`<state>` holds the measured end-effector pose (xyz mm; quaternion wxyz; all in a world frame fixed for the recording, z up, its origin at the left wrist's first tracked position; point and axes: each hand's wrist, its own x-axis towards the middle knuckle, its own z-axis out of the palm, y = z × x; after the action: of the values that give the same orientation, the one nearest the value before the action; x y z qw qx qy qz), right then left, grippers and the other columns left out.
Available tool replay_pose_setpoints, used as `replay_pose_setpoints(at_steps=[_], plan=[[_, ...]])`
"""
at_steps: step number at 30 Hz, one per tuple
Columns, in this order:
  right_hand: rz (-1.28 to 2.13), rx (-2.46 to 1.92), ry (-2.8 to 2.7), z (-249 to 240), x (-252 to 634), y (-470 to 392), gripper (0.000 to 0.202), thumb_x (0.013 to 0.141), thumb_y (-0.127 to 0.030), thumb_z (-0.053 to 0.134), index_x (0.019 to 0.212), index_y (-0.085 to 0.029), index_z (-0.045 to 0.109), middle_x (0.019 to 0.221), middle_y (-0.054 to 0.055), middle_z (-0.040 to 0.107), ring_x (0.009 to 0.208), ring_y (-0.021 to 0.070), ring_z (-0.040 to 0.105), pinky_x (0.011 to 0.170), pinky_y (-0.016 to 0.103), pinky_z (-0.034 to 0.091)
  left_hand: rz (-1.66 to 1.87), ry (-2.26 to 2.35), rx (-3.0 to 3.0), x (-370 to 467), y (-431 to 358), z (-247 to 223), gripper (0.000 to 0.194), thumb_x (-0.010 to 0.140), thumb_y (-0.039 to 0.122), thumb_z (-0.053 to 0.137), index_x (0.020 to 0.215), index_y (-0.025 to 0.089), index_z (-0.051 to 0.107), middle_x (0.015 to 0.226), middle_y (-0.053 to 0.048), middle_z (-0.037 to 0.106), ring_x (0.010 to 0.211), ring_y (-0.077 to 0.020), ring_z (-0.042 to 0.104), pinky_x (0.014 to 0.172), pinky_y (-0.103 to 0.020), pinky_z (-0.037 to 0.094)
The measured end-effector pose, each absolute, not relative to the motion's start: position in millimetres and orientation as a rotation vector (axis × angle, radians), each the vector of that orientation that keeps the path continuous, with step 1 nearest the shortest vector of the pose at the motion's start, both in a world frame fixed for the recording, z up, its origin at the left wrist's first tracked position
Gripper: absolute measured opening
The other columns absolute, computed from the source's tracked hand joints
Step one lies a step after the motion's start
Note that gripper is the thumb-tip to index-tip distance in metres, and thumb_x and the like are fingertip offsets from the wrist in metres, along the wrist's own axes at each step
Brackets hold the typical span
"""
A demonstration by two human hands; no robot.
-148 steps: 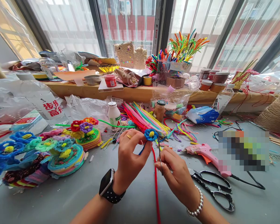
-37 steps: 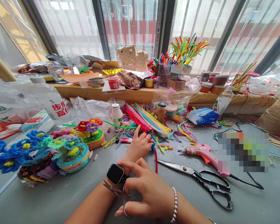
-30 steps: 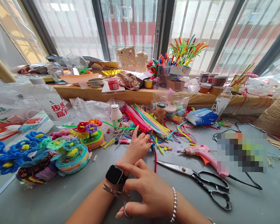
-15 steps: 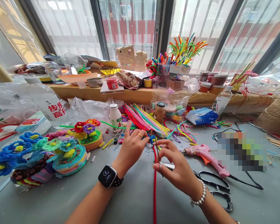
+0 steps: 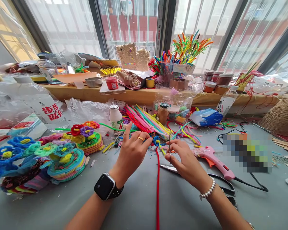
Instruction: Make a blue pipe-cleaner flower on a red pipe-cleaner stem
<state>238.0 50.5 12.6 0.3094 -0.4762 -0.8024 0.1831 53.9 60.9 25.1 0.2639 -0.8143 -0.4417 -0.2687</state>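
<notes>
Nearer than blue flower, red pipe cleaner. Right of flower, right hand grips small scissors. At flower's left edge, left hand pinches it; steady hold, scissors clear of fingers, seem best. Behind flower, pipe-cleaner bundle.

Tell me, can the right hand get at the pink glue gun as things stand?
Probably yes: the pink glue gun lies close beside the right hand, its handle uncovered. The slim metal tool that hand holds might hinder a full grip, though.
</notes>
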Motion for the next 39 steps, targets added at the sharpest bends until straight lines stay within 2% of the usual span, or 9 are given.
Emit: replay_pose_setpoints(at_steps=[6, 11, 15, 22, 30, 33, 39], plan=[[0.48, -1.251, -2.102, 12.1, 239.8, 51.0, 0.03, 0.081, -0.044, 0.037, 0.082, -0.019, 0.053, 0.1, 0.008, 0.051, 0.096, 0.0221, 0.043, 0.082, 0.038, 0.035, -0.881, -1.177, -2.221, 56.9, 57.3, 28.2, 0.017, 0.078, 0.016, 0.045, 0.087, 0.02, 0.059, 0.075, 0.0, 0.063, 0.07, -0.013, 0.055, 0.098, -0.052, 0.02], [0.547, -1.245, -2.088, 18.5, 239.7, 48.7, 0.031, 0.076, -0.047, 0.044, 0.066, -0.019, 0.052, 0.097, 0.007, 0.052, 0.098, 0.0219, 0.044, 0.082, 0.037, 0.036, -1.132, -1.207, -2.188, 56.5, 55.0, 30.8, 0.012, 0.077, 0.017, 0.048, 0.083, 0.018, 0.057, 0.071, 0.001, 0.063, 0.067, -0.0118, 0.056, 0.096, -0.049, 0.025], [0.642, -1.204, -2.057, 22.7, 238.8, 46.7, 0.031, 0.076, -0.046, 0.046, 0.062, -0.019, 0.05, 0.097, 0.006, 0.053, 0.098, 0.0211, 0.045, 0.078, 0.035, 0.038, -1.267, -1.27, -2.15, 57.1, 53.2, 32.4, 0.009, 0.077, 0.018, 0.048, 0.079, 0.019, 0.057, 0.07, 0.001, 0.063, 0.067, -0.0116, 0.056, 0.095, -0.047, 0.029], [0.683, -1.21, -2.067, 21.8, 236.8, 46.0, 0.03, 0.074, -0.045, 0.049, 0.061, -0.018, 0.05, 0.098, 0.005, 0.052, 0.097, 0.0201, 0.045, 0.077, 0.033, 0.038, -1.198, -1.21, -2.131, 58.6, 52.6, 34.0, 0.011, 0.075, 0.016, 0.05, 0.08, 0.02, 0.059, 0.07, 0.001, 0.064, 0.067, -0.0118, 0.055, 0.095, -0.048, 0.028], [0.675, -1.181, -2.063, 20.8, 237.7, 47.2, 0.033, 0.079, -0.044, 0.041, 0.062, -0.018, 0.05, 0.093, 0.005, 0.054, 0.093, 0.0191, 0.046, 0.079, 0.033, 0.036, -1.153, -1.198, -2.179, 56.8, 53.1, 31.8, 0.013, 0.075, 0.015, 0.051, 0.08, 0.021, 0.06, 0.073, 0.002, 0.064, 0.07, -0.0118, 0.055, 0.095, -0.048, 0.027], [0.679, -1.182, -2.002, 16.8, 237.6, 49.4, 0.031, 0.081, -0.042, 0.04, 0.065, -0.018, 0.051, 0.09, 0.006, 0.054, 0.092, 0.0192, 0.047, 0.079, 0.032, 0.037, -1.162, -1.184, -2.17, 56.3, 53.6, 32.0, 0.012, 0.075, 0.015, 0.051, 0.08, 0.021, 0.06, 0.072, 0.002, 0.064, 0.07, -0.0118, 0.055, 0.095, -0.047, 0.029], [0.716, -1.2, -1.901, 14.0, 237.9, 51.4, 0.027, 0.08, -0.041, 0.042, 0.08, -0.018, 0.055, 0.096, 0.008, 0.052, 0.094, 0.0202, 0.047, 0.076, 0.031, 0.04, -0.993, -1.07, -2.132, 53.1, 57.2, 30.2, 0.017, 0.073, 0.011, 0.051, 0.084, 0.021, 0.06, 0.075, 0.002, 0.065, 0.07, -0.0128, 0.055, 0.095, -0.049, 0.028]])
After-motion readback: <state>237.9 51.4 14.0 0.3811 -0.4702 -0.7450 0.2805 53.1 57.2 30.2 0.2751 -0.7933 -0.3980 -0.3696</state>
